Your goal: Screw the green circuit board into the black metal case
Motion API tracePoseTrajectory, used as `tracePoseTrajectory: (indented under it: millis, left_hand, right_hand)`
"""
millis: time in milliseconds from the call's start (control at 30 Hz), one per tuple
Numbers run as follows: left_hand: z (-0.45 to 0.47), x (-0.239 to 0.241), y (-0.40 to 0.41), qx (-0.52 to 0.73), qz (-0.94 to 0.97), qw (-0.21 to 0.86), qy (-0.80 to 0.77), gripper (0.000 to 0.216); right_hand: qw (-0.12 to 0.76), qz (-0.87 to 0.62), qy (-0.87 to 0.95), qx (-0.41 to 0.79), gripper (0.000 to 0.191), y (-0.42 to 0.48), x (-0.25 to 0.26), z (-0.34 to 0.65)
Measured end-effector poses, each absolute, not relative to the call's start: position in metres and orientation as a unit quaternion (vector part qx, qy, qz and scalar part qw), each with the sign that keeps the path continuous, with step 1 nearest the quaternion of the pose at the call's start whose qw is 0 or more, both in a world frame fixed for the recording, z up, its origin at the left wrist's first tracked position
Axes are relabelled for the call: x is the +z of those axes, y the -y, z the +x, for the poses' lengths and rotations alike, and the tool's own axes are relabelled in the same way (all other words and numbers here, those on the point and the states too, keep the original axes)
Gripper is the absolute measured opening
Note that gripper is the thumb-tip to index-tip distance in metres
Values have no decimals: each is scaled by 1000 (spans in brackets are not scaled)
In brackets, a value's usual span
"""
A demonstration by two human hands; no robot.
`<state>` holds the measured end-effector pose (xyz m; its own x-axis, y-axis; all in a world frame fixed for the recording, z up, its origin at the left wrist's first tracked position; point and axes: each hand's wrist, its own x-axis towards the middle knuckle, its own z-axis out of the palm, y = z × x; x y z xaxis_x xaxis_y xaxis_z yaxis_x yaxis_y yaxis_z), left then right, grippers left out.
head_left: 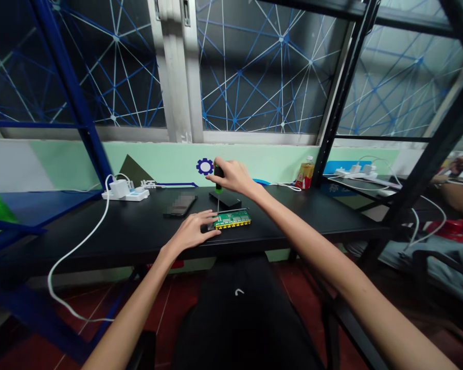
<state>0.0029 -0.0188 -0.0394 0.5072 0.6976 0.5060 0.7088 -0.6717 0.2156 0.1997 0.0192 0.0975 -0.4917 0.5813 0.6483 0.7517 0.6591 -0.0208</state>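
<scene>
My right hand (233, 176) is closed around the black and green handle of a screwdriver (218, 180). The screwdriver stands upright, its thin shaft pointing down at the left end of a green circuit board (231, 219). Along the board's front edge runs a row of yellow parts. My left hand (195, 229) lies on the desk and steadies the board's left end, fingers behind and thumb in front. Whether the screwdriver's tip sits in a screw is too small to tell. Just behind the board is a flat black box (231, 200).
A dark phone-like slab (181, 204) lies on the black desk (293, 216) left of the board. A white power strip (127, 193) with a hanging cable is at the left. A drink bottle (304, 173) stands back right. Another person's arm (457, 198) shows at the far right.
</scene>
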Motion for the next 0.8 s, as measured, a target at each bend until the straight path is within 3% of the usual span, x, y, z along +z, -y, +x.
tracePoseTrajectory:
  millis: [100,300,567,700,800]
  left_hand:
    - [2,-41,18,-287,-869,5,404,41]
    - [0,-43,17,-282,-868,3,409,46]
    - [1,-42,18,-277,-864,0,421,50]
    - [2,-41,19,-279,-860,-3,427,51]
    - [2,-41,20,-278,-859,-9,430,52]
  right_hand:
    - [339,-392,847,-118,40,-18,91,200]
    - [334,-324,885,7,27,-10,94,201]
    - [345,-337,870,-100,30,-20,92,190]
    - [316,-380,860,-126,40,-15,98,189]
    - [274,-393,872,-105,34,-11,105,189]
